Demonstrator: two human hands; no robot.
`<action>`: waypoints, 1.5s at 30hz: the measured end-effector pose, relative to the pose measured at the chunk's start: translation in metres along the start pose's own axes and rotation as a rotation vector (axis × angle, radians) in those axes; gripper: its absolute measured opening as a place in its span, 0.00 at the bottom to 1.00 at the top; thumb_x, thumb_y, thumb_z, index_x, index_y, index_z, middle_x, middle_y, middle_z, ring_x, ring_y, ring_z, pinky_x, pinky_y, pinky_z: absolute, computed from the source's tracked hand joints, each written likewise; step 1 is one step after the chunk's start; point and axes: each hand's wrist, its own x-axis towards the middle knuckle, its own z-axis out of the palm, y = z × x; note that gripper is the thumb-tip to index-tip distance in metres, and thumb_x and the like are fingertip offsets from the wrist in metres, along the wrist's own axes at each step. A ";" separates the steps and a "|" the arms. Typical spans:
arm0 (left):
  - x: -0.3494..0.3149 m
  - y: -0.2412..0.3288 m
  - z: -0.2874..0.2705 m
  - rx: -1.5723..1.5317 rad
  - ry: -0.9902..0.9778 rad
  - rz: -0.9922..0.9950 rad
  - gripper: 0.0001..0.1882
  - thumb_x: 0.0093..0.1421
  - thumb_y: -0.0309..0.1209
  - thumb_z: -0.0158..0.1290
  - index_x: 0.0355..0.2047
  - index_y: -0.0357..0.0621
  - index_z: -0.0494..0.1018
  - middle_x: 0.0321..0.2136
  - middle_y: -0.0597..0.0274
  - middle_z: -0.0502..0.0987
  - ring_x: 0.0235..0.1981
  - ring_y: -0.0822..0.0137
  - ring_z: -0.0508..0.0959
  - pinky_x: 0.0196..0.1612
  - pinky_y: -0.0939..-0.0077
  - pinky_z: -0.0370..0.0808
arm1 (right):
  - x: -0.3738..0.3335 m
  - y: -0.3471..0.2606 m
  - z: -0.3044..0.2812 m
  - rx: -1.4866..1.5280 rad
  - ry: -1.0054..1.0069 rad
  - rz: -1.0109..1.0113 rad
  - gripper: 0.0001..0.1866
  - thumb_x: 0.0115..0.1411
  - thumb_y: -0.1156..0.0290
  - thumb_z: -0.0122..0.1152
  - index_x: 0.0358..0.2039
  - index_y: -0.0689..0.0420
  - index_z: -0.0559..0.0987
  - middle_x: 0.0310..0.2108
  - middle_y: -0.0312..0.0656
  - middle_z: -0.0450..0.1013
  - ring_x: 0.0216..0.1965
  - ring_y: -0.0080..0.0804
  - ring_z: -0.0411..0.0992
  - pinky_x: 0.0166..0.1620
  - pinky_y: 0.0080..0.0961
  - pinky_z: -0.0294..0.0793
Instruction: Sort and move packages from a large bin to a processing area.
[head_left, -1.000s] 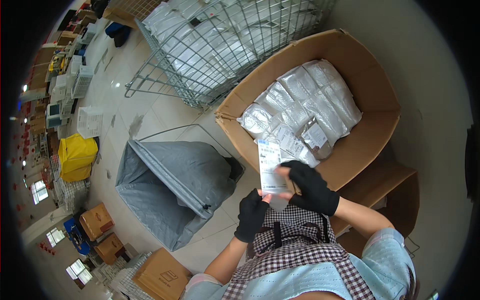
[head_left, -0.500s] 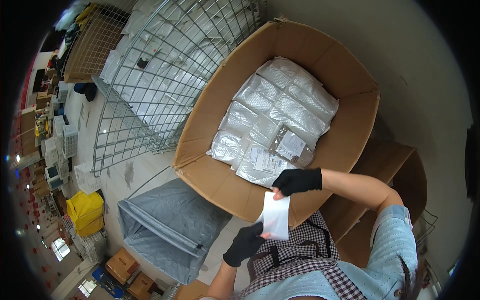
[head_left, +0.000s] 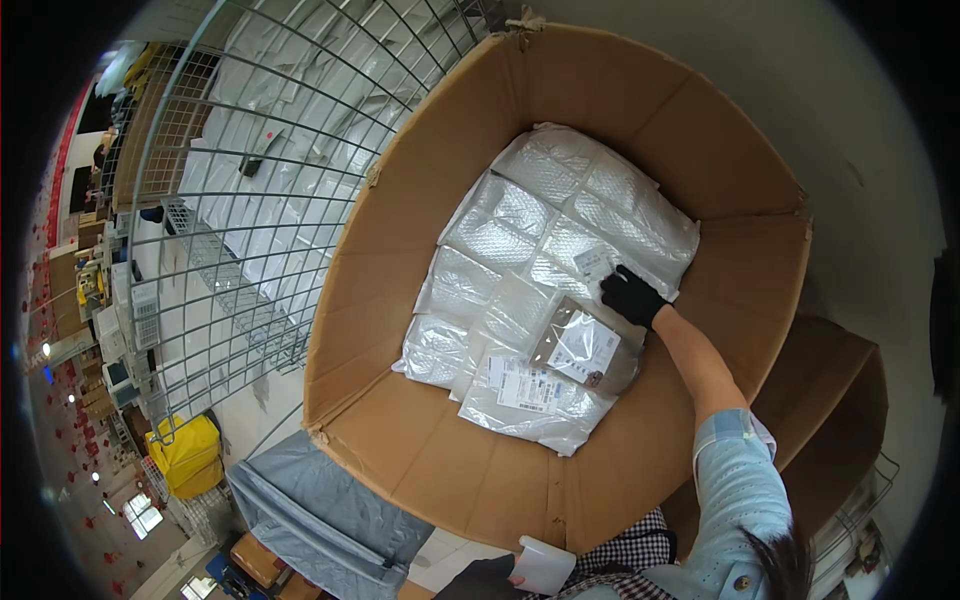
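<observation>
My right hand point(head_left: 635, 297), in a black glove with bare fingertips, reaches into the large cardboard box point(head_left: 430, 450). Its fingers are spread and rest on a silvery bubble mailer, at the edge of a small white label point(head_left: 595, 263). Low in the view, my left hand point(head_left: 482, 578), also gloved, pinches a curled white sheet of paper point(head_left: 545, 566) outside the box's near wall. Several bubble mailers point(head_left: 500, 215) cover the box bottom. On the near ones lie a clear-wrapped brown packet point(head_left: 590, 345) and a printed white label point(head_left: 525, 385).
A wire cage point(head_left: 250, 110) full of white packages stands left of the box. A grey fabric bag point(head_left: 320, 500) and a yellow bag point(head_left: 187, 455) sit at lower left. Another open cardboard box point(head_left: 835, 390) stands at the right, near the wall.
My right hand has left the white sheet and reached forward into the box, where a small label now shows beside it. My left hand has dropped lower with the sheet. The view has shifted closer.
</observation>
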 end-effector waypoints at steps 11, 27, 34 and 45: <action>0.011 -0.021 0.006 0.124 0.093 -0.032 0.21 0.53 0.41 0.54 0.40 0.36 0.69 0.30 0.50 0.75 0.33 0.60 0.74 0.37 0.74 0.69 | 0.039 0.002 -0.016 0.345 0.086 0.249 0.26 0.50 0.61 0.54 0.49 0.59 0.65 0.55 0.52 0.56 0.57 0.45 0.53 0.57 0.37 0.53; -0.001 -0.034 -0.003 0.043 0.047 -0.017 0.17 0.55 0.35 0.52 0.43 0.40 0.69 0.31 0.54 0.76 0.32 0.62 0.75 0.38 0.74 0.70 | 0.007 0.024 -0.035 0.627 -0.277 1.114 0.32 0.45 0.51 0.59 0.47 0.58 0.67 0.44 0.51 0.68 0.48 0.46 0.64 0.50 0.34 0.63; -0.022 -0.023 -0.001 -0.096 0.105 0.186 0.30 0.54 0.30 0.50 0.57 0.44 0.54 0.31 0.56 0.75 0.30 0.66 0.74 0.36 0.74 0.70 | -0.010 0.000 -0.105 0.531 -0.194 0.735 0.28 0.49 0.59 0.56 0.48 0.62 0.67 0.49 0.54 0.64 0.49 0.46 0.63 0.50 0.31 0.63; -0.067 0.039 -0.012 0.143 0.375 0.603 0.40 0.47 0.26 0.48 0.61 0.51 0.44 0.14 0.56 0.68 0.17 0.58 0.71 0.25 0.68 0.67 | -0.029 -0.137 -0.412 1.569 -0.031 0.809 0.20 0.47 0.63 0.62 0.36 0.67 0.76 0.27 0.38 0.74 0.29 0.22 0.70 0.35 0.19 0.68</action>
